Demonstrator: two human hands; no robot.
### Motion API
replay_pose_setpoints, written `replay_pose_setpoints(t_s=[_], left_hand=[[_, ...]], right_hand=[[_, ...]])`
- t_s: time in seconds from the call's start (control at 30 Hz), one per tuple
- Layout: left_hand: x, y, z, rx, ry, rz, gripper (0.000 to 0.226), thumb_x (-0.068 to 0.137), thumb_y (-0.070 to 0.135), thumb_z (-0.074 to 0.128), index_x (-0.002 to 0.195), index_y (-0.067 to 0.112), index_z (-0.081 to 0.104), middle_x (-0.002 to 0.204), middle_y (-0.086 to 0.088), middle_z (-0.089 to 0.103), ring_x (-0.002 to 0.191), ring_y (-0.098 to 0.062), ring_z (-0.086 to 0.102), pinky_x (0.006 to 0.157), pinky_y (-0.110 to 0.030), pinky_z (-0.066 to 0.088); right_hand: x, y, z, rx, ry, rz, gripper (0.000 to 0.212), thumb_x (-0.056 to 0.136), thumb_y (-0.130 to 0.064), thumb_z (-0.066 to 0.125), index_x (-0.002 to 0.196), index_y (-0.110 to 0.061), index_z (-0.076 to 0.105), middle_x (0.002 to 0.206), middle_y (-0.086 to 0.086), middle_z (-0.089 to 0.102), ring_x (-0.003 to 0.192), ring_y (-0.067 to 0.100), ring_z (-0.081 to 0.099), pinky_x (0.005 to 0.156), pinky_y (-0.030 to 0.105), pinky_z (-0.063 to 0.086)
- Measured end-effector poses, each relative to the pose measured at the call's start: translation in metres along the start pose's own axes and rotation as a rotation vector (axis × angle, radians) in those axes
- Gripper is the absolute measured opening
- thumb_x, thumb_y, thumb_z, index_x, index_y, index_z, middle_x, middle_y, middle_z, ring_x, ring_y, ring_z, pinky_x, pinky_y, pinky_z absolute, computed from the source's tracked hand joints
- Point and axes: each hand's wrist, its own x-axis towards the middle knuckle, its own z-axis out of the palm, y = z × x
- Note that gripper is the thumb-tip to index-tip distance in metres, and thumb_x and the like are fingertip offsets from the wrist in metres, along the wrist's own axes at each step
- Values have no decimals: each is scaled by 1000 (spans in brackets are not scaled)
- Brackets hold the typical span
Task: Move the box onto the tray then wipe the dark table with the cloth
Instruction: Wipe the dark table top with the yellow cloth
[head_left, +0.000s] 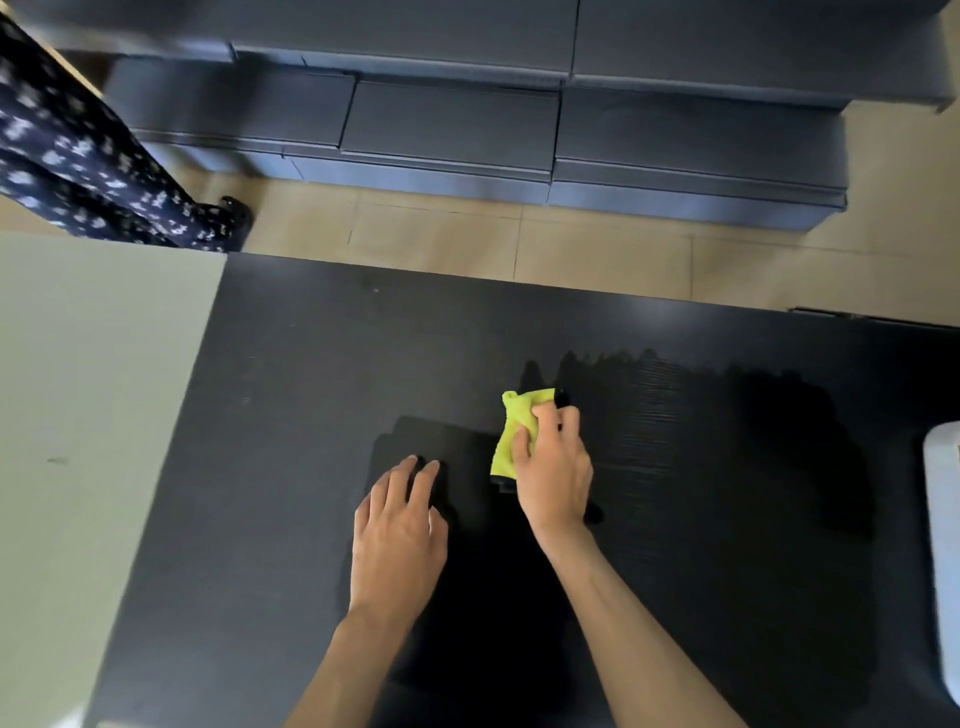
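Left hand: your bare left hand (400, 540) lies flat on the table nearest to you, fingers spread and stretched, holding nothing.
Right hand: your right hand (553, 467) presses the cloth down; the fingers are curled over its right edge and grip it loosely against the surface.
Cloth: the small yellow-green microfibre cloth (514, 434) is folded, just beyond the left hand's fingertips, near the middle of the table. It looks soft, light and damp, so it will bunch up; I judge it is better to hold it with a flat palm on top than to pinch one corner.
Table: the dark wood-grain table (291, 415) seems stiff and smooth. Wet, darker streaks are to the right of the cloth and under your hands; the far and left parts look dry.
Pale object: a light rounded edge (943, 519) shows at the right border; you cannot tell if it is the tray.
Box: not in view.
Count: two hands, one cloth, one dark table, one pale table (93, 415) at left.
Far: grey flat boxes (452, 124) stacked on the floor; I cannot count them exactly.
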Motion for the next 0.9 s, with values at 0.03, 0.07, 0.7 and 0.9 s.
replay_pose_setpoints(t_s=[0.03, 0.07, 0.7, 0.9], left_hand=[[2, -12, -4, -13, 13, -21, 53, 88, 15, 69, 139, 16, 57, 142, -6, 59, 126, -28, 58, 100, -47, 53], [3, -24, -7, -25, 27, -39, 52, 88, 13, 68, 138, 16, 58, 141, -6, 59, 125, -28, 58, 99, -46, 53], [56, -85, -36, -28, 128, -6, 43, 88, 11, 66, 129, 19, 61, 136, -4, 60, 122, -28, 57, 93, -46, 52], [58, -32, -17, -32, 135, 77, 42, 88, 11, 68, 129, 17, 61, 138, -4, 59, 122, -27, 55, 93, -46, 52]], right_hand=[[-2, -17, 11, 3, -12, -18, 17, 96, -26, 63, 106, -13, 57, 103, 4, 51, 75, 24, 60, 56, 34, 48], [-4, -34, 22, 7, -25, -33, 17, 95, -26, 63, 105, -14, 57, 103, 4, 51, 75, 23, 60, 57, 32, 46], [52, -105, 58, -5, 28, -60, 18, 97, -25, 66, 111, -16, 58, 106, 4, 53, 79, 23, 64, 57, 37, 54], [64, 1, -1, -61, 151, 31, 22, 99, -27, 63, 118, -15, 59, 108, 6, 52, 76, 22, 63, 55, 39, 54]])
